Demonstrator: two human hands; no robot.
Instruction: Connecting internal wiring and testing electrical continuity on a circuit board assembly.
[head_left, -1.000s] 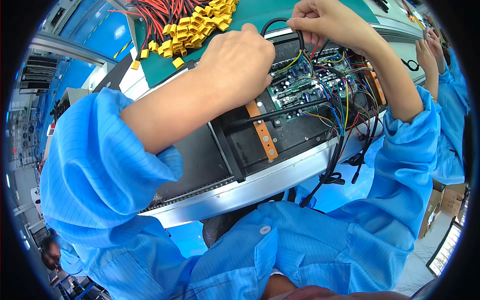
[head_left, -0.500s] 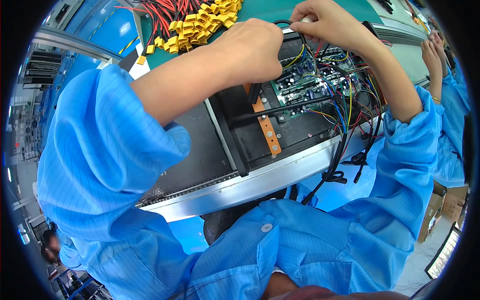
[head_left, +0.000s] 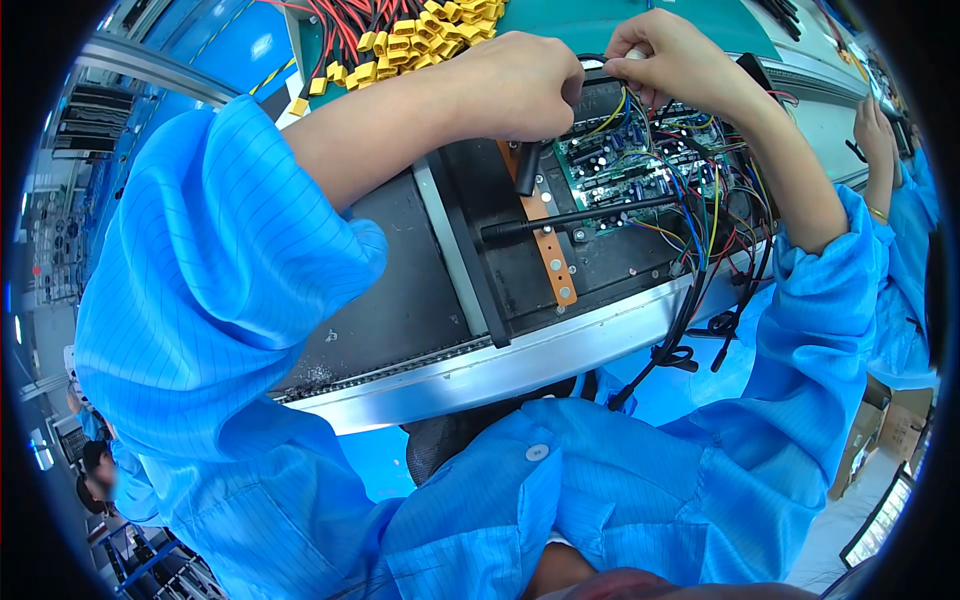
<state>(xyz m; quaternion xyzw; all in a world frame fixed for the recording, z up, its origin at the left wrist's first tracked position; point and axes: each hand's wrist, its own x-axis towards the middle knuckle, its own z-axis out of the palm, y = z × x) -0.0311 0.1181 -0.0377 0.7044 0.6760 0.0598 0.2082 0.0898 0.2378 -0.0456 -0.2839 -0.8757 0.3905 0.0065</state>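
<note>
My left hand (head_left: 525,88) is closed above the left end of the circuit boards (head_left: 625,165), its fingertips hidden from view. A thin black cable (head_left: 592,58) runs between my two hands; I cannot tell whether the left fingers grip it. My right hand (head_left: 675,62) pinches a small white piece (head_left: 636,54) beside that cable, above the boards' far edge. Under the hands, coloured wires (head_left: 700,205) loop over the boards. A black rod (head_left: 590,218) lies across them, and a short black cylinder (head_left: 528,172) shows below my left hand. An orange-brown strip (head_left: 553,262) sits beside them.
Yellow connectors (head_left: 425,40) on red and black wires lie on the green mat (head_left: 560,22) at the back. A metal rail (head_left: 470,365) borders the near side, with black cables (head_left: 665,352) hanging over it. At far right is another person's hand (head_left: 873,128).
The whole view has shifted slightly, so the bench things appear farther right. Both hands stay over the far edge of the boards, the right one still pinching the white piece.
</note>
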